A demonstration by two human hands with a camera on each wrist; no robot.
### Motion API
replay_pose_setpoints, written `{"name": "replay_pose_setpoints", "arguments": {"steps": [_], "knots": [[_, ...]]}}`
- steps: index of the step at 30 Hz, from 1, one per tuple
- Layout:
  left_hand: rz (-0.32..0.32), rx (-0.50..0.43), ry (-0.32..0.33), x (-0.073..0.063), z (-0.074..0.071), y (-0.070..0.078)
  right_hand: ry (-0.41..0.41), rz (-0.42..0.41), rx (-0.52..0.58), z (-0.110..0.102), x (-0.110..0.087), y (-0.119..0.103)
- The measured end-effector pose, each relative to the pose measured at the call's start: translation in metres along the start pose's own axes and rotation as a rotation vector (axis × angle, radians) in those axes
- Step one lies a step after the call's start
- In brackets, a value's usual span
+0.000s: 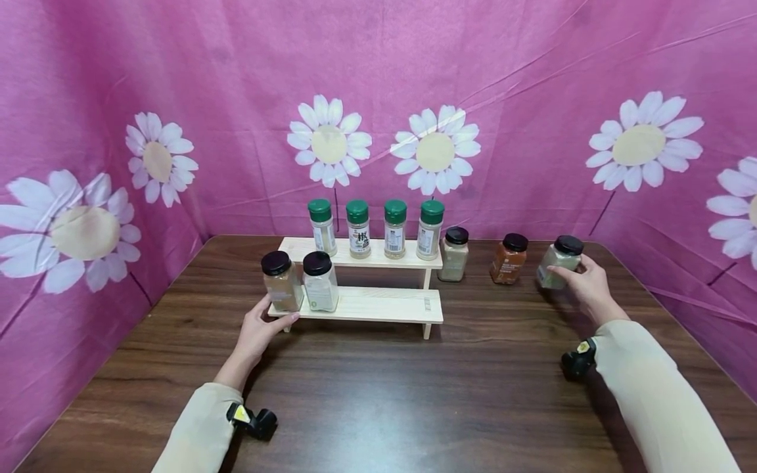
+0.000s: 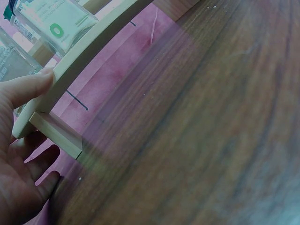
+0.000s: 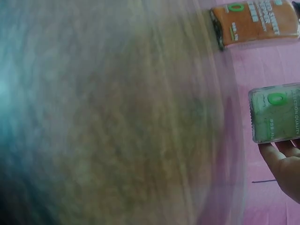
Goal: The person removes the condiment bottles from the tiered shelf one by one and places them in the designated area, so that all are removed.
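Clamping left hand on lower left corner of rack, seemingly to steady it, and right hand around end jar, well right of rack, likely for firm hold.

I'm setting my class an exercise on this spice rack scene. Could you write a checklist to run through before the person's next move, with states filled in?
1. Right hand holds the greenish spice jar: ok.
2. Left hand grips the lower shelf at its left end: ok.
3. Room on that shelf: ok, its right part is bare.
4. Green-capped bottles upright on the upper shelf: ok, all four.
5. Straight sideways path to the rack: not ok, the sweet pepper jar stands between.
6. Held jar's black lid screwed tight: cannot tell.
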State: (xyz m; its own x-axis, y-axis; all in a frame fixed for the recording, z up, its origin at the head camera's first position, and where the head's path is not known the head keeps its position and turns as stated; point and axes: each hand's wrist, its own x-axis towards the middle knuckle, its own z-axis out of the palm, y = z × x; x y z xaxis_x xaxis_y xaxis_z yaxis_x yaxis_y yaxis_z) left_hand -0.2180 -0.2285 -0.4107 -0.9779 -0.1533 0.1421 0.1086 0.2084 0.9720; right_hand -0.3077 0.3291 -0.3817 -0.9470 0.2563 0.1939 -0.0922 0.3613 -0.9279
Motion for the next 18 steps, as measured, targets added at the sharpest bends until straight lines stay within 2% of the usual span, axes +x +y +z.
{"name": "replay_pose_setpoints", "arguments": {"steps": [5, 11, 18], "knots": [[-0.001, 0.004, 0.001, 0.0, 0.0, 0.001, 0.009, -0.009, 0.006, -0.003, 0.003, 0.007], [0.006, 0.002, 0.011, 0.0, 0.0, 0.0, 0.029, 0.005, -0.046, -0.005, 0.008, 0.012], [-0.005, 0.01, 0.009, 0.001, 0.0, -0.001, 0.051, 0.014, -0.011, -0.004, 0.014, 0.015]]}}
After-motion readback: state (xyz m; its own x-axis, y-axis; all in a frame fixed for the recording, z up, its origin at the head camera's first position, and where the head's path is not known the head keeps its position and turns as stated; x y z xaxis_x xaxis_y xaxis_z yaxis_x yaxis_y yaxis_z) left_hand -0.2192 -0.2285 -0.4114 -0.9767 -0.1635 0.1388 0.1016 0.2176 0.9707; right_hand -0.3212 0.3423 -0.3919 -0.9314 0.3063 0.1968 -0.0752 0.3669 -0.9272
